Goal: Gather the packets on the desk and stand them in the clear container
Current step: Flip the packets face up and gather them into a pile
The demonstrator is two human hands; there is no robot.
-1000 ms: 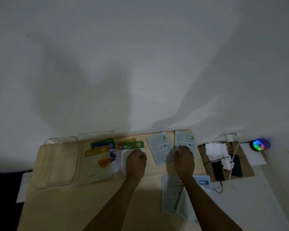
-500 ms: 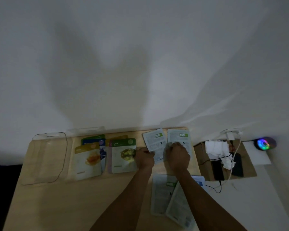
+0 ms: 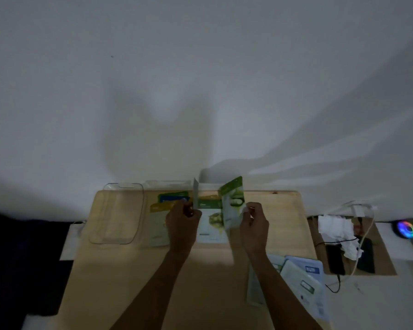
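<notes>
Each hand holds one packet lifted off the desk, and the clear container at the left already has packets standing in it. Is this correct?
Not fully. The head view shows the clear container empty. The rest holds: the left hand holds a packet seen edge-on, and the right hand holds a green-topped packet, both off the desk.

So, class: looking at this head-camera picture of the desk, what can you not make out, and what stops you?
- Left hand: its packet is edge-on, so the face is hidden.
- Yellow packet: that hand covers its right part.
- Packet lettering: too small and dim, even on the green packet in the right hand.
- Packets at lower right: the right forearm overlaps them; count unclear.
- Clear container: see-through in dim light; it looks empty.
</notes>
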